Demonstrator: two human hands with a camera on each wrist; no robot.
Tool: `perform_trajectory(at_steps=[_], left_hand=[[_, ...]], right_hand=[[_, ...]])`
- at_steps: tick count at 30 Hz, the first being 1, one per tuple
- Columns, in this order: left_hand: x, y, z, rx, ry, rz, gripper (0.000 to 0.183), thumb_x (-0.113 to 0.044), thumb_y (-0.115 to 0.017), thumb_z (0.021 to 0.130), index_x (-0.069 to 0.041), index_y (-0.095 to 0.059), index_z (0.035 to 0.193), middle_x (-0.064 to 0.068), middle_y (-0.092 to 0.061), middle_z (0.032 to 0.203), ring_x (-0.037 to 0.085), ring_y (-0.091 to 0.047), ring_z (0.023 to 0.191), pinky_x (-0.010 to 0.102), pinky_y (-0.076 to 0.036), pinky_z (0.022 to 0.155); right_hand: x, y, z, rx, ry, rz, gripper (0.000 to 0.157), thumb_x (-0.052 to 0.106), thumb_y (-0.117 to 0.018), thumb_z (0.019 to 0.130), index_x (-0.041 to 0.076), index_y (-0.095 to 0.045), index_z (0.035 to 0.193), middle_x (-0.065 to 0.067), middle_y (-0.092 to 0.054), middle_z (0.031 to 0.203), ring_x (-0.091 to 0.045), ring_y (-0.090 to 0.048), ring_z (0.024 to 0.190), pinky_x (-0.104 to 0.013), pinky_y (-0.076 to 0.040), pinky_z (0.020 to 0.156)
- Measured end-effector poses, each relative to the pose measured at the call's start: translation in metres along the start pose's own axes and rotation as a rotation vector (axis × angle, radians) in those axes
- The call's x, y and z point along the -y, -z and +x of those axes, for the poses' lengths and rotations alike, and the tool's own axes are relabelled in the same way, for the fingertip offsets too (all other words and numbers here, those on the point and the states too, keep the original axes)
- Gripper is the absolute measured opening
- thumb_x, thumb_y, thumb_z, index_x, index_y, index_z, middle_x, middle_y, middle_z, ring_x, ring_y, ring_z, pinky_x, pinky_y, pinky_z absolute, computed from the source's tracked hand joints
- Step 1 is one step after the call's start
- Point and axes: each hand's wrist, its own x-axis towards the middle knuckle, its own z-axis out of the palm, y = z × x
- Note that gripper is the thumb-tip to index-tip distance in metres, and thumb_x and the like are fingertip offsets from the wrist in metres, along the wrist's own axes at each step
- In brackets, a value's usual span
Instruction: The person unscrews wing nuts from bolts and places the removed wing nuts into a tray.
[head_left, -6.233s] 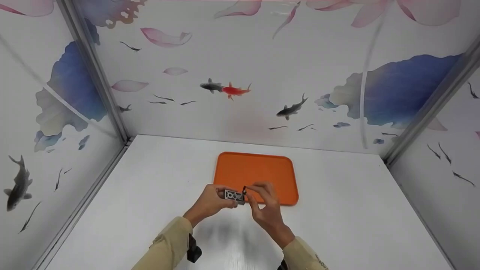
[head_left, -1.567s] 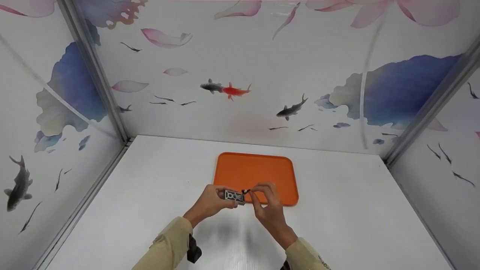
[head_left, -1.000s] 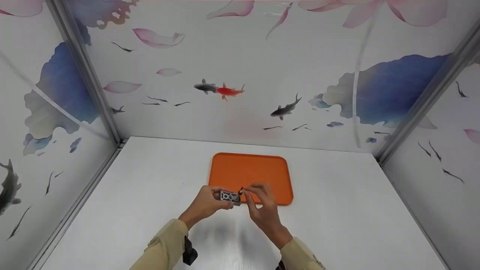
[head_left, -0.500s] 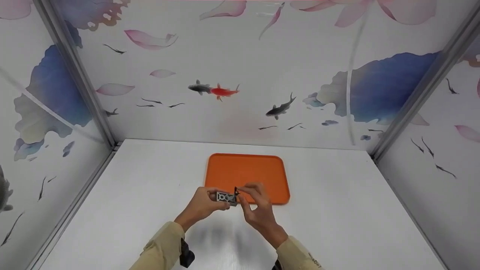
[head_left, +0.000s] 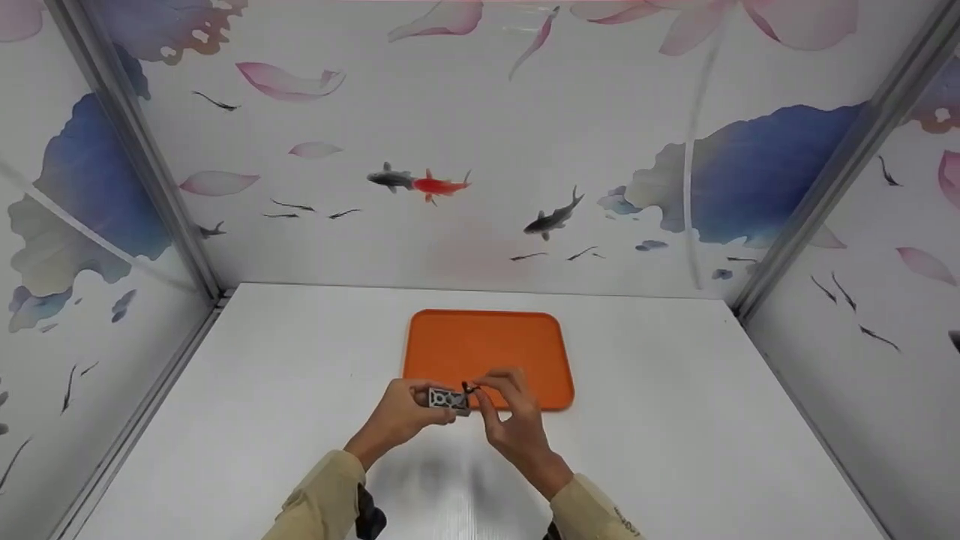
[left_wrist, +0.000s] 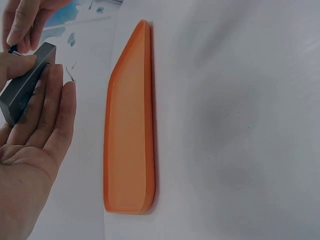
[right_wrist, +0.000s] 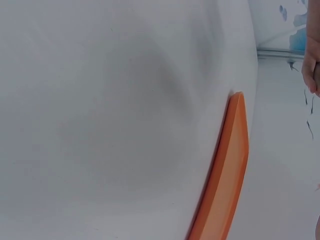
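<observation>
A grey metal block [head_left: 448,399] with round openings in its face is held by my left hand [head_left: 397,416], thumb below and fingers behind. In the left wrist view, the block [left_wrist: 29,82] shows its smooth side, lying between thumb and fingers. My right hand [head_left: 517,420] pinches a small dark piece [head_left: 468,387] between thumb and index finger at the block's right end. The piece is too small to name; it looks like a short bar or lever. In the right wrist view the left hand [right_wrist: 311,65] shows only at the edge.
An orange tray [head_left: 487,337] lies on the white table [head_left: 637,420], just beyond and partly under the hands. White panels with painted fish and petals, joined by grey metal posts [head_left: 135,142], enclose the table at the back and sides.
The dark piece turns at the block's end: it stood upright half a second ago and tilts now. The left hand keeps its hold on the block. The head view has swung slightly right.
</observation>
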Motion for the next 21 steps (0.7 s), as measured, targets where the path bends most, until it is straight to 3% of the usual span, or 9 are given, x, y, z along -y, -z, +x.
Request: perform_trajectory(at_steps=[5,12,21], left_hand=[[-0.0001,0.0005,0.0007,0.002,-0.003,0.003,0.036,-0.009,-0.076,0.083,0.003,-0.070,0.116,0.016,-0.076,0.104,0.016,-0.074,0.088,0.029,-0.062,0.080],[-0.0010,0.0012,0.0014,0.007,0.029,-0.005,0.036,-0.007,-0.075,0.083,0.004,-0.069,0.117,0.016,-0.076,0.105,0.016,-0.074,0.088,0.030,-0.062,0.080],[-0.0031,-0.0016,0.0026,0.027,0.024,-0.024,0.036,-0.006,-0.074,0.083,0.005,-0.069,0.117,0.016,-0.075,0.105,0.016,-0.074,0.089,0.031,-0.062,0.081]], right_hand=[[0.0006,-0.0001,0.0012,-0.019,0.010,-0.033,0.037,-0.012,-0.078,0.075,0.006,-0.069,0.106,-0.005,-0.063,0.102,-0.017,-0.060,0.095,-0.026,-0.055,0.083],[0.0004,-0.0005,-0.0001,-0.029,-0.026,-0.041,0.028,-0.006,-0.078,0.080,0.001,-0.065,0.103,-0.004,-0.064,0.101,-0.016,-0.061,0.095,-0.024,-0.055,0.085],[-0.0002,0.0031,0.0008,-0.042,0.006,-0.039,0.026,-0.008,-0.078,0.079,0.004,-0.063,0.097,-0.004,-0.063,0.098,-0.015,-0.060,0.091,-0.028,-0.055,0.079]])
